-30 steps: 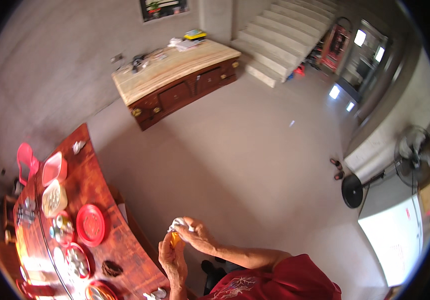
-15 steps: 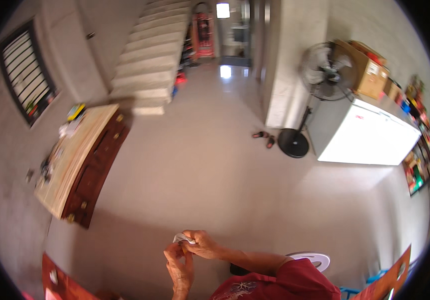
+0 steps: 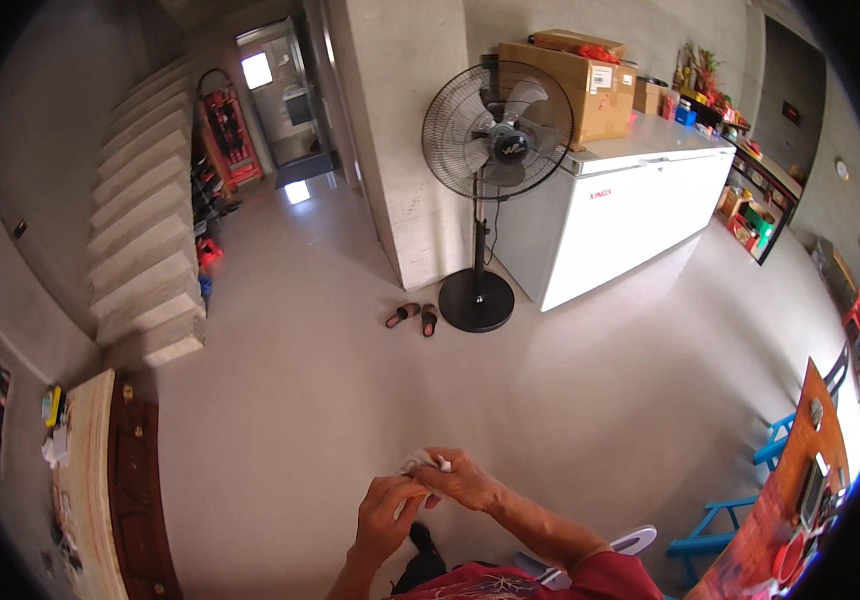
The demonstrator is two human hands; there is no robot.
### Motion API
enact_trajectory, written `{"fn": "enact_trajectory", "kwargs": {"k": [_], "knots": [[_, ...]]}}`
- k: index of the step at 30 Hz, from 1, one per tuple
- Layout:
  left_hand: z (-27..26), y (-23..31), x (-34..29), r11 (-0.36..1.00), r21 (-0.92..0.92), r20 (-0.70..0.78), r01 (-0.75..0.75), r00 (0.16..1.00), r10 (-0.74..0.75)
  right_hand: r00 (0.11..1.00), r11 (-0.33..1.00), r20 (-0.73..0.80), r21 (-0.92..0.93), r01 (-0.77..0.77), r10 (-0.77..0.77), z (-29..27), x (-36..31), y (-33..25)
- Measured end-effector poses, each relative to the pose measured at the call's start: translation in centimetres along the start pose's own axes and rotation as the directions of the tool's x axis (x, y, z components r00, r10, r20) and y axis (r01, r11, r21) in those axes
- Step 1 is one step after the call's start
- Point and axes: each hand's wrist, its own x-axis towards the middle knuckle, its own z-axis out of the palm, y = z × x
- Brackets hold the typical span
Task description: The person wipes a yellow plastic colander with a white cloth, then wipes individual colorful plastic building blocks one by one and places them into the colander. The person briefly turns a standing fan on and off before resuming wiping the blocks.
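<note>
A small crumpled white cloth or tissue [image 3: 418, 461] shows at the top of my two hands, which meet in front of my body. My right hand [image 3: 464, 482] is closed on it, with a bit of white also poking out by the thumb. Right beside it, my left hand [image 3: 384, 515] has its fingers bent and pressed together, tips touching the right hand. What the left fingertips pinch, if anything, is hidden. Below the hands, a dark shoe [image 3: 423, 538] shows on the floor.
A standing fan [image 3: 478, 299] and a white chest freezer [image 3: 640, 215] bearing cardboard boxes stand ahead. Slippers [image 3: 429, 320] lie by the pillar. To the right are a wooden table [image 3: 765, 520] and blue stools [image 3: 715, 530]; a long cabinet [image 3: 135, 490] is at left, with stairs [image 3: 150, 210] behind.
My view has swung to the right, so the fan and freezer sit nearer the middle and more of the wooden table shows. Both hands stay together around the white cloth or tissue.
</note>
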Motion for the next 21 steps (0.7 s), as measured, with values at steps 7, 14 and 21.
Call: {"fn": "enact_trajectory", "kwargs": {"k": [7, 14, 21], "knots": [[2.9, -7.4, 12.9, 0.977, -0.161, 0.192, -0.143, 0.966, 0.173, 0.957, 0.966, -0.289, 0.244, 0.084, -0.010, -5.5, 7.7, -3.9], [6.7, -14.2, 24.3, 0.904, -0.386, 0.361, -0.182, 0.872, 0.330, 0.900, 0.973, -0.408, 0.096, 0.209, -0.153, -11.5, 14.0, -6.7], [12.4, -19.2, 36.2, 0.901, -0.316, 0.248, -0.298, 0.890, 0.382, 0.827, 0.923, -0.526, 0.184, 0.337, -0.197, -20.4, 21.4, -9.9]]}}
